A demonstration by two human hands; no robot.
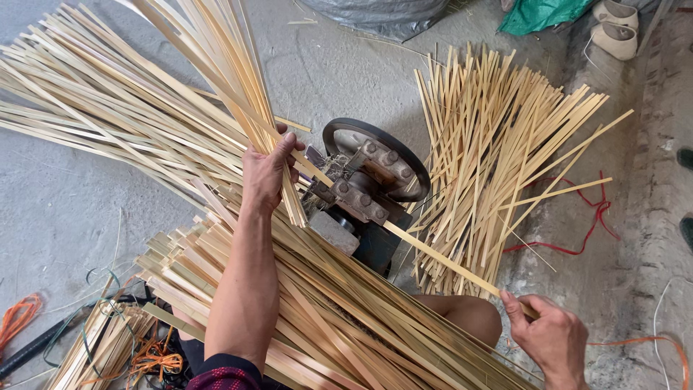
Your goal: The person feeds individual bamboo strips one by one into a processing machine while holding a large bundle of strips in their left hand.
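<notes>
- The left hand [266, 170] is gripping a bundle [216, 65] of pale bamboo strips, fingers closed around it just left of the machine [368, 191]; the bundle is fanning up and away to the far left.
- The right hand [552, 339] is pinching the near end of a single strip [440, 260], thumb and fingers closed on it at the near right.
- That strip is running straight from the machine's rollers, on a slant towards the near right, lifted above the floor [58, 209].
- The machine, dark with a round wheel and bolted blocks, is sitting on the floor between the hands.
- A large pile [86, 94] of long strips is lying on the floor at the far left, behind the left hand.
- A heap of shorter strips [491, 152] is lying right of the machine, well apart from the right hand.
- More strips [339, 325] are lying across the person's lap, under the left forearm.
- A red cord [592, 224] is lying on the floor at the right.
</notes>
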